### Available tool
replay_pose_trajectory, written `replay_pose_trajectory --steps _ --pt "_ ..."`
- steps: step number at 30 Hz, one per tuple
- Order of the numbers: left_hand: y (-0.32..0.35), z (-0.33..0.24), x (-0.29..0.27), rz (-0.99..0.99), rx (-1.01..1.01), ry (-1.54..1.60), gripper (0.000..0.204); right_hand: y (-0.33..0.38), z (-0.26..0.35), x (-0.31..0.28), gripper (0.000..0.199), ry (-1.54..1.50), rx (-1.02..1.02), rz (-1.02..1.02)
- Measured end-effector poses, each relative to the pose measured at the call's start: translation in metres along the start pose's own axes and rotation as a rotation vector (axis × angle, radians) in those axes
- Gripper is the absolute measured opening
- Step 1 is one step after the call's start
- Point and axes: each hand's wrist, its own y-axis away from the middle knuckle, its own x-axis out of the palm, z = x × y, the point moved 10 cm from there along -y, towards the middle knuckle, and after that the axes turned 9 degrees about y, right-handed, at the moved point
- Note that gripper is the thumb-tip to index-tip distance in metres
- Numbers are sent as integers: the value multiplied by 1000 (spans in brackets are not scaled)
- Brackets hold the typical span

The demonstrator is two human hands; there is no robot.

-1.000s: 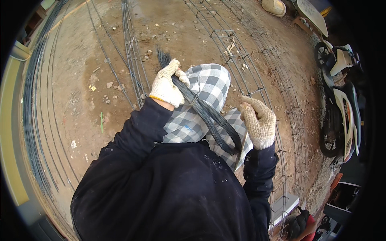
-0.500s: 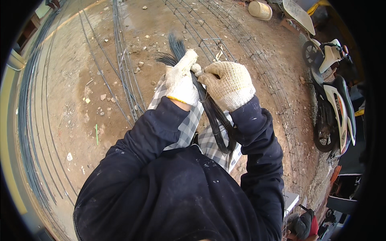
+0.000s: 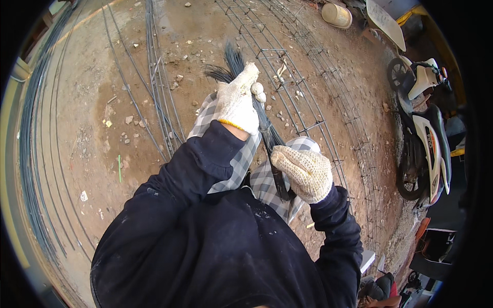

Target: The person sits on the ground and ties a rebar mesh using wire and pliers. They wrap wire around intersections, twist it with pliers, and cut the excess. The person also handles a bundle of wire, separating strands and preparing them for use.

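Note:
A bundle of thin dark tie wire (image 3: 265, 126) slants across my lap. Its loose ends fan out beyond my gloved left hand (image 3: 239, 105), and its lower part reaches down over my thigh. My left hand is closed around the upper part of the bundle. Against the lower part is my right hand (image 3: 305, 173), also in a cream knitted glove, fingers pressed together. Whatever lies between those fingertips is hidden. Checked grey-and-white cloth (image 3: 267, 182) covers my knees under the wire.
Long rebar cages (image 3: 300, 100) lie on the dirt ahead and to the right. Loose steel rods (image 3: 154, 77) run along the left. A motorbike (image 3: 429, 138) stands at the right, with a bucket (image 3: 337, 16) and a wheelbarrow (image 3: 385, 23) farther off. A person's arm shows at lower right.
My right hand has moved away from my left hand, down and to the right along the bundle. My left hand keeps its hold and has shifted only slightly.

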Motion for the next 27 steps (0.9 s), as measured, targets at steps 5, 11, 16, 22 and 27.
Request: replay_pose_trajectory --steps 5,11,16,22,27 --pt "2 -2 14 28 192 -129 13 28 -73 -35 26 -417 894 -285" --pt "6 4 6 -131 188 -178 19 -4 -58 20 36 -788 923 473" --pt "2 -6 1 -125 219 -185 21 -28 -67 22 21 -227 611 745" --pt "3 -16 1 -63 272 -138 19 -54 -100 27 19 341 355 795" --pt "10 -21 9 40 225 -143 16 -65 -93 32 28 305 287 892"
